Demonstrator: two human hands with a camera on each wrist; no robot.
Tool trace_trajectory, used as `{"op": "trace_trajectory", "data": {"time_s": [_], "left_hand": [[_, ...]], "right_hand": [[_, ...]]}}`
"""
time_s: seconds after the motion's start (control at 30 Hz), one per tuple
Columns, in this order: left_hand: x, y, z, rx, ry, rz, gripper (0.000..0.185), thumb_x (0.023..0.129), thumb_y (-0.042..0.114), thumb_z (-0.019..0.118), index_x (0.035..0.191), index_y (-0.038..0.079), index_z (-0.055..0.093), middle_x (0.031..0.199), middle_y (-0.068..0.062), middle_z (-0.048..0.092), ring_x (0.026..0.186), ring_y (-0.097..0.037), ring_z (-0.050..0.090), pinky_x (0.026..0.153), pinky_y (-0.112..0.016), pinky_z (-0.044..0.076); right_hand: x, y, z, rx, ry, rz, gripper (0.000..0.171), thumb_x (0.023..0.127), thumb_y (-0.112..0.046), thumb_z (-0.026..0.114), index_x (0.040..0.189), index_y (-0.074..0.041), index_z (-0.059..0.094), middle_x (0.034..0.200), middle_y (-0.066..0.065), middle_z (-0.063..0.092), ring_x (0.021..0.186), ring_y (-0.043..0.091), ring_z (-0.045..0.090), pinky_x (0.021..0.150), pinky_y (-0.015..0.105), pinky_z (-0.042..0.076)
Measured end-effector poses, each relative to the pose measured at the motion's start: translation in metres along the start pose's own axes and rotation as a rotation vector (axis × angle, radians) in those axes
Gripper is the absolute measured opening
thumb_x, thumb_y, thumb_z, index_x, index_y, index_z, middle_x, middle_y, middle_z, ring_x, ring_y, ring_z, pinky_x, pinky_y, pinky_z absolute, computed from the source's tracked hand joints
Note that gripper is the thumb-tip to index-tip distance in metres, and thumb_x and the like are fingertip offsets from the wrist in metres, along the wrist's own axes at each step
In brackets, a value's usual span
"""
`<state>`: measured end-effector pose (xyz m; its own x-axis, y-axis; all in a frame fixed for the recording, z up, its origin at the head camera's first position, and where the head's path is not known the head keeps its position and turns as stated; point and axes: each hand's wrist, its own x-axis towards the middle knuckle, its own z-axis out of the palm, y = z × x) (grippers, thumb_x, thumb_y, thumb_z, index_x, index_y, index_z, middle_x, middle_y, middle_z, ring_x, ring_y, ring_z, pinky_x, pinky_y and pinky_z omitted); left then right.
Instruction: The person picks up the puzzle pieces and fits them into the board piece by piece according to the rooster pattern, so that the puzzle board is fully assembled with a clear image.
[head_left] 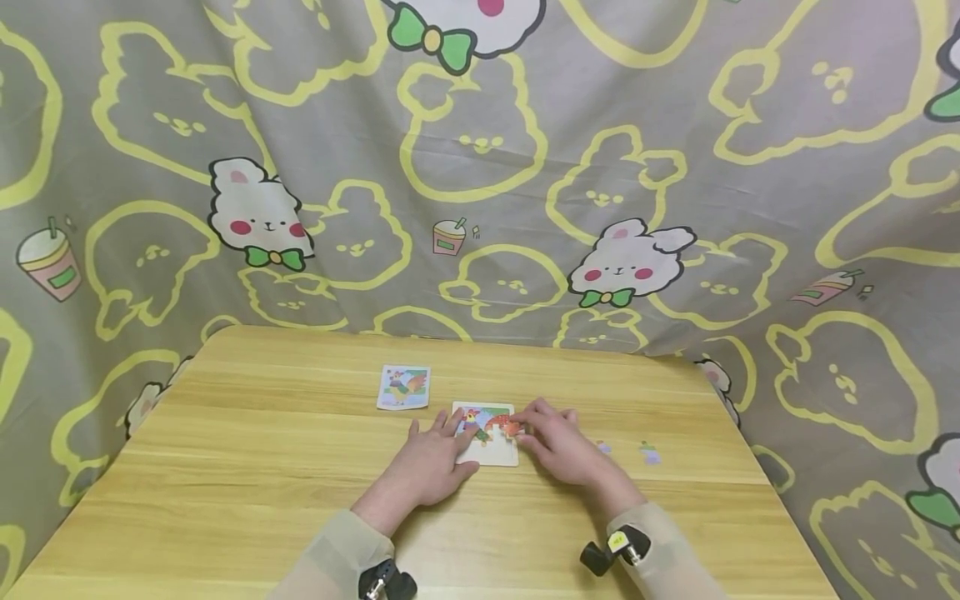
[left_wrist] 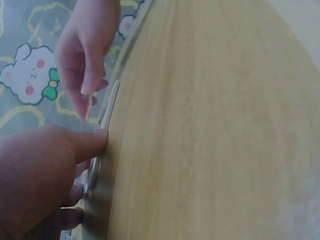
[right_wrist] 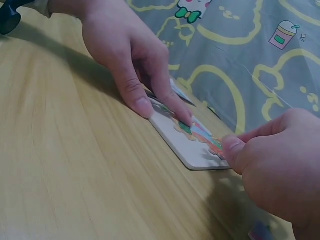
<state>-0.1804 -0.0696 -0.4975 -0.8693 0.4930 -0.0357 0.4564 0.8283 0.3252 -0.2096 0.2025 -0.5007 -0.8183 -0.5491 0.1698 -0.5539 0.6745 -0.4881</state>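
The picture on the puzzle board is partly hidden by both hands, so only a bit of a bright rooster shows; in the left wrist view the board is seen from the side as a thin pale edge, and most of that view is just wood and a blurry hand; in the right wrist view the right hand is cut off at the frame edge.

The left hand lies flat on the counter with its fingers nearly straight and a little spread; its fingertips press down on the left part of the board, and its thumb rests on the wood just beside the board's near edge.

The right hand is at the right edge of the board; its fingers are curled, and the thumb and a finger seem to pinch a small orange puzzle piece, though the piece is mostly covered and hard to make out; the piece sits on the board's right side, touching the coloured part of the picture.

The board lies flat near the middle of the counter, close to the person; a small picture card with the same rooster lies just behind it to the left, not touching; a few tiny loose pieces lie on the wood to the right of the right hand; a rabbit-print cloth hangs behind the counter.
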Motion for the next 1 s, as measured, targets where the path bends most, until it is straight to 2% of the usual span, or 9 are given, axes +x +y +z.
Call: {"op": "trace_trajectory", "data": {"time_s": [0.17, 0.63, 1.0], "left_hand": [[0.001, 0.001, 0.001, 0.005, 0.000, 0.000, 0.063, 0.107, 0.049, 0.057, 0.160, 0.015, 0.050, 0.168, -0.017, 0.034, 0.154, -0.043, 0.032, 0.113, -0.077, 0.027], [0.001, 0.002, 0.000, 0.006, 0.002, -0.003, 0.063, 0.107, 0.049, 0.058, 0.160, 0.015, 0.050, 0.168, -0.017, 0.034, 0.153, -0.044, 0.032, 0.113, -0.077, 0.027], [-0.001, 0.001, -0.004, -0.003, -0.007, -0.002, 0.063, 0.107, 0.047, 0.060, 0.159, 0.014, 0.050, 0.168, -0.017, 0.035, 0.153, -0.044, 0.033, 0.113, -0.077, 0.028]], "right_hand": [[0.004, -0.002, 0.004, -0.014, -0.014, 0.024, 0.037, 0.105, -0.023, 0.068, 0.141, -0.013, 0.068, 0.118, -0.008, 0.057, 0.093, 0.008, 0.053, 0.089, 0.042, 0.026], [0.011, -0.005, 0.010, -0.047, -0.028, 0.011, 0.039, 0.105, -0.024, 0.069, 0.142, -0.015, 0.068, 0.118, -0.005, 0.057, 0.092, 0.010, 0.053, 0.087, 0.041, 0.026], [0.017, -0.010, 0.013, -0.143, -0.030, -0.054, 0.038, 0.104, -0.024, 0.069, 0.140, -0.013, 0.070, 0.116, -0.003, 0.057, 0.100, 0.012, 0.057, 0.085, 0.043, 0.026]]}}
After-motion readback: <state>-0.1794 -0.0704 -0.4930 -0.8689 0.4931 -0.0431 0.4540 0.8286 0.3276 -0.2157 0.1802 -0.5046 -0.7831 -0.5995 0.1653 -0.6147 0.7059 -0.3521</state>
